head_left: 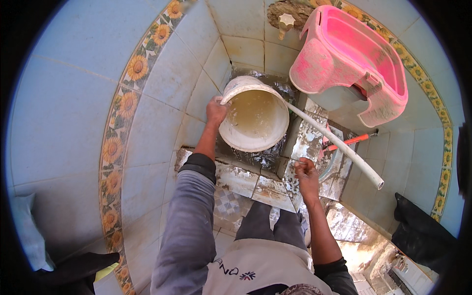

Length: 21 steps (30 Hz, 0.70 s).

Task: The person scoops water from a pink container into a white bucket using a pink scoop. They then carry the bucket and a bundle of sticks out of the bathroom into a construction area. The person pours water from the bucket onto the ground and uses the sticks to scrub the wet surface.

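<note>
My left hand (216, 110) grips the rim of a white bucket (244, 83) that holds murky yellowish water (253, 114) and is tilted toward me. My right hand (306, 173) hangs lower right of the bucket, fingers curled; whether it holds something small I cannot tell. A white plastic pipe (339, 146) runs from behind the bucket down to the right, passing just above my right hand.
A pink plastic stool (344, 54) leans against the tiled wall at upper right, under a wall tap (286, 20). An orange-handled tool (351, 140) lies behind the pipe. Wet, mortar-smeared floor tiles (236, 178) lie below. A sunflower tile border (120, 105) runs along the blue wall.
</note>
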Each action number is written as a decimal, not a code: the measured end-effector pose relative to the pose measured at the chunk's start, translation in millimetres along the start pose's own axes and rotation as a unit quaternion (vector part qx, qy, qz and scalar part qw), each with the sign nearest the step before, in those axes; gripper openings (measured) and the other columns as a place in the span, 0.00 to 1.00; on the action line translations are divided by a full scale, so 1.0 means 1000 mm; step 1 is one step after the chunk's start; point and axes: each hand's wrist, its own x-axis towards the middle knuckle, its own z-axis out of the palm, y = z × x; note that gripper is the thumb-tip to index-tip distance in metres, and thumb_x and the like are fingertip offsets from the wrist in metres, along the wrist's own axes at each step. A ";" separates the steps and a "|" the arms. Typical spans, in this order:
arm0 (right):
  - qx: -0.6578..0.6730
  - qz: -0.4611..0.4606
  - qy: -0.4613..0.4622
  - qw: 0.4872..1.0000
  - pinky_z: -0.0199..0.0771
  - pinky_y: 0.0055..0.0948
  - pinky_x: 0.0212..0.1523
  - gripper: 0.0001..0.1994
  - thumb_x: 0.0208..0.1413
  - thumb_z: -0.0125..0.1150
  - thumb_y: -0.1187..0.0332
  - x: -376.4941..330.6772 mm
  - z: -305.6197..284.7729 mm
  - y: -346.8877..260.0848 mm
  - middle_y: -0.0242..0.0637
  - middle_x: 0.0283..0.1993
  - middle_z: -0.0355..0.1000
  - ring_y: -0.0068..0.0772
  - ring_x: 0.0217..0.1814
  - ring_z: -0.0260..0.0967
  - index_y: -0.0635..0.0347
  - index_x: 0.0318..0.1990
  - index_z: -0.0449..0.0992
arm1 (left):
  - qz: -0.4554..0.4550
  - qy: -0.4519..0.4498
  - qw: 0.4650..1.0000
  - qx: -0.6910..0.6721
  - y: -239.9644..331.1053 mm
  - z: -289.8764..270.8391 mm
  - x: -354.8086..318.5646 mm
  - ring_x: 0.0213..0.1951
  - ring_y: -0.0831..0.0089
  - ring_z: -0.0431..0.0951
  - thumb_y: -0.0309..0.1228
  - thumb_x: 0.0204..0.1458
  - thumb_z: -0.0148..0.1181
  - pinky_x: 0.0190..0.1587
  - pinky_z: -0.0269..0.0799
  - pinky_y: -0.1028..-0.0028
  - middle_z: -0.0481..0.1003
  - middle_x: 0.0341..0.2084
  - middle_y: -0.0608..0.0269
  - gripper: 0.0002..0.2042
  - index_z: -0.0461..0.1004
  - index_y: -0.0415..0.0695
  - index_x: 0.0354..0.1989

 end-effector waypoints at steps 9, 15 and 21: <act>-0.007 0.125 0.040 0.991 0.62 0.30 0.56 0.36 0.54 0.64 0.64 0.099 0.121 0.031 0.47 0.56 0.66 0.36 0.56 0.65 0.73 0.65 0.51 | -0.018 0.030 0.996 0.085 0.007 -0.008 -0.013 0.38 0.53 0.79 0.50 0.47 0.64 0.43 0.72 0.62 0.79 0.33 0.50 0.20 0.80 0.49 0.42; 0.153 0.160 0.062 0.973 0.60 0.38 0.62 0.33 0.55 0.60 0.70 0.155 0.162 0.084 0.52 0.60 0.64 0.44 0.61 0.63 0.72 0.64 0.52 | -0.057 0.016 0.994 0.090 -0.020 -0.020 0.009 0.40 0.53 0.79 0.55 0.47 0.62 0.45 0.72 0.61 0.79 0.36 0.51 0.22 0.81 0.54 0.43; 0.226 0.205 0.054 0.951 0.71 0.38 0.49 0.19 0.60 0.54 0.68 0.202 0.149 0.113 0.49 0.50 0.71 0.41 0.48 0.72 0.69 0.55 0.67 | -0.099 -0.003 0.989 0.107 0.007 -0.004 0.011 0.45 0.53 0.77 0.56 0.49 0.58 0.48 0.71 0.60 0.78 0.42 0.51 0.23 0.79 0.57 0.47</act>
